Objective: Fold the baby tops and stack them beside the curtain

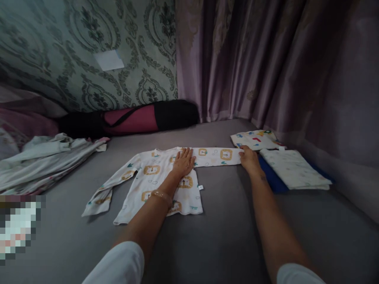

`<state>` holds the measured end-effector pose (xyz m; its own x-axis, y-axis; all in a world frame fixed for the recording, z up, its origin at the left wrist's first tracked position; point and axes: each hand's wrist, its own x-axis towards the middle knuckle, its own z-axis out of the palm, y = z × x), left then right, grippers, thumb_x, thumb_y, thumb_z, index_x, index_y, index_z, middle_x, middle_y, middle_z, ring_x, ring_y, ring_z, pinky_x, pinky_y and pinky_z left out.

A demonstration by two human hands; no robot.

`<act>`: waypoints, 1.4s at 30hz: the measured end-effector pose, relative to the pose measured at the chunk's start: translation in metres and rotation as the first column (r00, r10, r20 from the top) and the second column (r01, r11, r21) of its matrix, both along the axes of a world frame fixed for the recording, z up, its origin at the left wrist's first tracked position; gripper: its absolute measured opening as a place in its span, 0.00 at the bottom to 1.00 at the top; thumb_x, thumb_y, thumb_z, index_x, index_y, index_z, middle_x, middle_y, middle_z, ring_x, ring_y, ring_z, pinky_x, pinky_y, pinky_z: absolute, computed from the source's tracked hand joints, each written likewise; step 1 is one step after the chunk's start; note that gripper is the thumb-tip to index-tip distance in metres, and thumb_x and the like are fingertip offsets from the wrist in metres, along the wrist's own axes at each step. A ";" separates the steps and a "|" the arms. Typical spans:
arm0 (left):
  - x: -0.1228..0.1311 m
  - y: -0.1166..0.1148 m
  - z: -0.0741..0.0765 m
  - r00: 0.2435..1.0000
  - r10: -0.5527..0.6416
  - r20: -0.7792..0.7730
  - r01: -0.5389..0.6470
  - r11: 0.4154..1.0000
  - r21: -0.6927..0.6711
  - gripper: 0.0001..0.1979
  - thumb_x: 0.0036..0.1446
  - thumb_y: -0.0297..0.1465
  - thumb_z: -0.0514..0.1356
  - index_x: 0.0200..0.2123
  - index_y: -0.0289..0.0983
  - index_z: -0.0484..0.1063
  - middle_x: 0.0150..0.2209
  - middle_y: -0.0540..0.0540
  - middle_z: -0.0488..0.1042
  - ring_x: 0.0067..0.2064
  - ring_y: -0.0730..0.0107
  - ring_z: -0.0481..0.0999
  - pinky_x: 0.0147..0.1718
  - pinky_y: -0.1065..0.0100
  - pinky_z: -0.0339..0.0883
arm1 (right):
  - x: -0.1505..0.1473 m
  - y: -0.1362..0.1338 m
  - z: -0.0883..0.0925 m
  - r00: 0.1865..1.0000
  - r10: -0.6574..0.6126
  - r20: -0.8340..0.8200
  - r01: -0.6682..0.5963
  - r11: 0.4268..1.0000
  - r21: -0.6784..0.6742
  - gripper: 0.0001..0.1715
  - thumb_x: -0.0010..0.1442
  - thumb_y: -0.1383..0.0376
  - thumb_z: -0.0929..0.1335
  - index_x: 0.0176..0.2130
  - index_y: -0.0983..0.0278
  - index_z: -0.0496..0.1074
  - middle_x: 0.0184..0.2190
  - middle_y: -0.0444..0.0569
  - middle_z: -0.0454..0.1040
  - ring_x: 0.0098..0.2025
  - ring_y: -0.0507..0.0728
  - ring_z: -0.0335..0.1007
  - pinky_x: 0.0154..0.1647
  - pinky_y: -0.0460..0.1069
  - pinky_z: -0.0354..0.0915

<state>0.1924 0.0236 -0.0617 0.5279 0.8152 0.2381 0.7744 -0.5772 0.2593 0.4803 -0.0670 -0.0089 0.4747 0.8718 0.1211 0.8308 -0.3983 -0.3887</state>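
A small white long-sleeved shirt point(156, 189) with yellow-brown lion prints lies spread on the grey sheet point(219, 232). My left hand point(184, 161) rests flat on it near the shoulder, fingers extended. Out to the right, the sleeve is stretched straight, and my right hand point(249, 158) pinches its cuff between thumb and fingers. On the other side, the left sleeve point(118, 185) angles down and is partly twisted. A small white tag sticks out from the shirt's side seam.
To the right lie folded clothes: a white printed one point(254, 139), and a pale one point(296, 169) on a blue cloth point(271, 177). A heap of clothes point(38, 157) sits at left. Along the wall lies a black and maroon long bag point(133, 120), beside purple curtains point(219, 59).
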 end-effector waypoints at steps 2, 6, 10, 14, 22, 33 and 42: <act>0.001 0.001 0.000 1.000 0.005 -0.004 -0.005 1.000 -0.011 0.26 0.68 0.39 0.44 0.66 0.37 0.57 0.67 0.36 0.57 0.69 0.50 0.53 0.64 0.42 0.47 | -0.004 -0.001 -0.002 0.999 -0.002 0.048 0.001 1.000 0.007 0.25 0.63 0.71 0.59 0.58 0.70 0.67 0.50 0.60 0.75 0.53 0.62 0.70 0.54 0.51 0.62; 0.001 0.004 0.001 1.000 0.000 -0.006 -0.001 0.998 -0.066 0.26 0.68 0.38 0.44 0.65 0.36 0.58 0.68 0.35 0.56 0.70 0.51 0.52 0.65 0.43 0.46 | -0.013 -0.006 0.004 0.991 0.011 0.137 -0.011 1.000 -0.001 0.24 0.62 0.73 0.59 0.56 0.71 0.69 0.49 0.62 0.74 0.52 0.63 0.69 0.53 0.52 0.61; -0.007 0.007 0.007 0.999 -0.029 0.044 0.033 0.994 -0.102 0.24 0.67 0.33 0.46 0.64 0.35 0.60 0.67 0.35 0.57 0.68 0.54 0.55 0.64 0.46 0.49 | -0.032 -0.009 0.028 0.973 -0.039 0.227 0.012 0.993 0.119 0.22 0.63 0.70 0.60 0.54 0.70 0.71 0.51 0.65 0.71 0.52 0.65 0.67 0.51 0.53 0.61; -0.015 0.006 0.026 0.991 -0.106 0.087 0.106 0.994 0.004 0.17 0.63 0.33 0.53 0.53 0.39 0.72 0.59 0.38 0.68 0.59 0.53 0.65 0.57 0.50 0.59 | -0.071 -0.019 0.041 0.990 0.137 0.019 -0.137 0.990 0.024 0.17 0.66 0.64 0.59 0.43 0.65 0.75 0.38 0.56 0.78 0.40 0.59 0.73 0.39 0.47 0.63; 0.009 0.000 0.064 0.953 -0.248 -0.175 0.184 0.930 -0.318 0.11 0.54 0.40 0.64 0.36 0.40 0.78 0.37 0.47 0.80 0.42 0.64 0.77 0.44 0.68 0.66 | -0.158 -0.082 0.009 0.865 0.365 -0.345 -0.471 0.829 -0.301 0.23 0.62 0.52 0.64 0.23 0.64 0.73 0.19 0.45 0.72 0.23 0.51 0.67 0.23 0.44 0.51; 0.024 -0.011 0.075 0.988 0.011 -0.153 -0.065 0.934 -0.351 0.13 0.58 0.35 0.58 0.43 0.37 0.78 0.44 0.41 0.79 0.49 0.61 0.77 0.44 0.69 0.67 | -0.183 -0.108 0.018 0.807 0.286 -0.517 -0.495 0.806 -0.325 0.22 0.60 0.58 0.63 0.20 0.65 0.70 0.15 0.44 0.68 0.16 0.49 0.63 0.19 0.43 0.53; 0.035 -0.023 0.067 0.984 0.176 0.039 -0.138 0.876 -0.462 0.12 0.59 0.35 0.62 0.42 0.34 0.77 0.45 0.38 0.77 0.51 0.55 0.75 0.47 0.60 0.67 | -0.185 -0.108 0.032 0.802 0.356 -0.479 -0.551 0.752 -0.363 0.19 0.58 0.62 0.63 0.20 0.65 0.70 0.16 0.45 0.70 0.15 0.49 0.64 0.20 0.43 0.59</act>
<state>0.2270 0.0007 0.0050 0.3792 0.9139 -0.1449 0.8116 -0.2533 0.5265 0.2951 -0.1750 0.0235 -0.0712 0.8918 -0.4469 0.7963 -0.2190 -0.5639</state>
